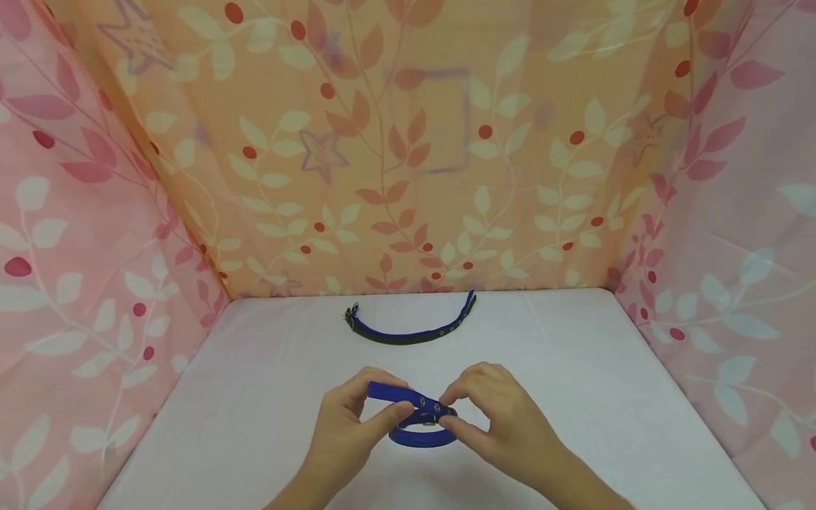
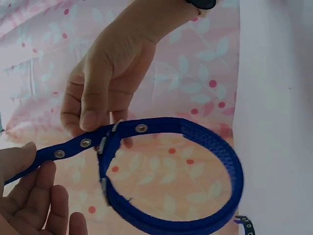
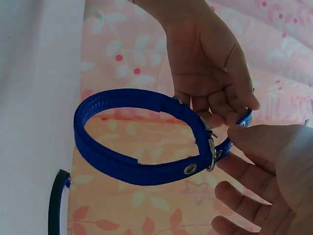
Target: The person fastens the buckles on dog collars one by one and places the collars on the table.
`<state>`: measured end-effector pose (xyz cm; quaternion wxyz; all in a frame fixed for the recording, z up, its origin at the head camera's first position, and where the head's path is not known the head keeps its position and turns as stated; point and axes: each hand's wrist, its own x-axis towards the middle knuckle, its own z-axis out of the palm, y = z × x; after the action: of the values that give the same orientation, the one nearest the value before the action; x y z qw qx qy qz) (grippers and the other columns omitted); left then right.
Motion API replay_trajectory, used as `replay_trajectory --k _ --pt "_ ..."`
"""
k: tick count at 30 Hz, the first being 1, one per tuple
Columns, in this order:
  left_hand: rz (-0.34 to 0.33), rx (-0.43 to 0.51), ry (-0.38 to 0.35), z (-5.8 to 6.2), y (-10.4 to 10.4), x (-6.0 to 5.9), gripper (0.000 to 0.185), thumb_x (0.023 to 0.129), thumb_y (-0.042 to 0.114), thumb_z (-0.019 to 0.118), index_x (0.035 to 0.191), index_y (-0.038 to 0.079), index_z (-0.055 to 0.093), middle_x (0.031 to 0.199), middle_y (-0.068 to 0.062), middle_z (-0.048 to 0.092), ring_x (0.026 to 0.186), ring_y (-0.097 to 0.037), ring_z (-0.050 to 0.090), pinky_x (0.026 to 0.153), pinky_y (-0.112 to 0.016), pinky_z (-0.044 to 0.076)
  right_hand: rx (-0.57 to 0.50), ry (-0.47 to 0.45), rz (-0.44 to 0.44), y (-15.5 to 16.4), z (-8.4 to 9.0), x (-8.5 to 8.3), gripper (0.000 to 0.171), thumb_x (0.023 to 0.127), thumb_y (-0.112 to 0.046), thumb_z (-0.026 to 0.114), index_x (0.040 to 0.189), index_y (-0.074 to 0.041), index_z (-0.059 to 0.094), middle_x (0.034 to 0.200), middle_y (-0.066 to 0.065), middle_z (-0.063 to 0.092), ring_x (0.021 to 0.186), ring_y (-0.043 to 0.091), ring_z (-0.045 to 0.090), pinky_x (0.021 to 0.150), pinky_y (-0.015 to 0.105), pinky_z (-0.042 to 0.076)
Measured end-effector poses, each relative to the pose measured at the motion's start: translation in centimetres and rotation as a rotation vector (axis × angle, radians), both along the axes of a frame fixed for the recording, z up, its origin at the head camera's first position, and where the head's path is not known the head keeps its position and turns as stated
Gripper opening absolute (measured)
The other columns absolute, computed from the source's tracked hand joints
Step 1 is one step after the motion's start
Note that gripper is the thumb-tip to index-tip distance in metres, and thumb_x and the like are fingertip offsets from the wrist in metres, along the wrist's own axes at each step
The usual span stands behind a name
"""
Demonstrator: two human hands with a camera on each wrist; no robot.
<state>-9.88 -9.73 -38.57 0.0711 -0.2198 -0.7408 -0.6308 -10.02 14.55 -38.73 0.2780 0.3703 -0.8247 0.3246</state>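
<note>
- White table [image 1: 574, 397] with leafy pink and orange cloth walls [image 1: 408, 142] around it; a second collar [image 1: 411, 327] lies beyond the hands.
- Blue collar [image 1: 421, 421], looped, is held just above the table between both hands.
- Left hand [image 1: 347, 425] pinches the free strap end; right hand [image 1: 494, 418] pinches at the buckle [image 3: 211, 154].
- Judged step: buckling or unbuckling; next needs steady strap feed.
- Strap tail points leftward, long axis roughly left-right.

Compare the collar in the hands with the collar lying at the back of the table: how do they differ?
The held collar is bent into a closed loop through its buckle; the far collar lies unbuckled in an open curve. The held collar is pinched by the left hand and right hand; the far collar is untouched on the table. The held collar looks plain blue; the far collar has a dark edge. Both are blue eyeleted straps.
</note>
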Motion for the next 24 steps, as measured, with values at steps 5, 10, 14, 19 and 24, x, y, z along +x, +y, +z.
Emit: replay_trajectory --k 5,10,14,19,24 --pt "-0.065 -0.036 0.090 -0.8 0.3 -0.2 0.017 0.091 0.017 0.080 0.107 0.016 0.074 0.102 0.003 0.073 0.102 -0.018 0.068 0.093 -0.030 0.053 -0.034 0.124 0.077 -0.3 0.0 0.0 0.023 0.087 -0.024 0.084 0.104 -0.020 0.069 0.098 -0.015 0.070 0.099 0.009 0.060 0.095 0.024 0.044" --pt "-0.082 -0.045 0.125 -1.2 0.5 -0.3 0.017 0.090 0.016 0.081 0.106 0.016 0.074 0.100 0.004 0.074 0.102 -0.016 0.066 0.091 -0.030 0.054 -0.029 0.182 0.091 -0.5 0.0 0.0 0.021 0.090 -0.030 0.081 0.102 -0.018 0.069 0.096 -0.013 0.071 0.097 0.010 0.060 0.094 0.024 0.044" --pt "-0.091 -0.044 0.131 -1.4 0.7 -0.3 0.018 0.089 0.016 0.081 0.106 0.018 0.074 0.101 0.005 0.074 0.102 -0.016 0.067 0.090 -0.030 0.054 -0.031 0.210 0.090 -0.6 -0.1 -0.1 0.018 0.092 -0.029 0.079 0.100 -0.017 0.069 0.092 -0.013 0.070 0.094 0.011 0.060 0.092 0.025 0.044" --pt "-0.074 -0.113 0.058 -1.7 1.1 -0.4 0.025 0.088 0.024 0.083 0.111 0.026 0.073 0.105 0.010 0.073 0.103 -0.015 0.066 0.091 -0.032 0.054 -0.086 0.192 0.083 -0.6 -0.4 -0.3 0.015 0.092 -0.026 0.079 0.097 -0.017 0.068 0.091 -0.012 0.068 0.091 0.010 0.060 0.092 0.025 0.044" --pt "-0.092 -0.262 -0.020 -2.3 1.4 -0.7 0.032 0.083 0.037 0.086 0.111 0.037 0.072 0.106 0.018 0.071 0.102 -0.009 0.063 0.089 -0.031 0.052 -0.168 0.099 0.062 -0.6 -0.6 -0.1 0.019 0.089 -0.023 0.082 0.102 -0.018 0.069 0.096 -0.011 0.068 0.094 0.009 0.060 0.090 0.021 0.045"
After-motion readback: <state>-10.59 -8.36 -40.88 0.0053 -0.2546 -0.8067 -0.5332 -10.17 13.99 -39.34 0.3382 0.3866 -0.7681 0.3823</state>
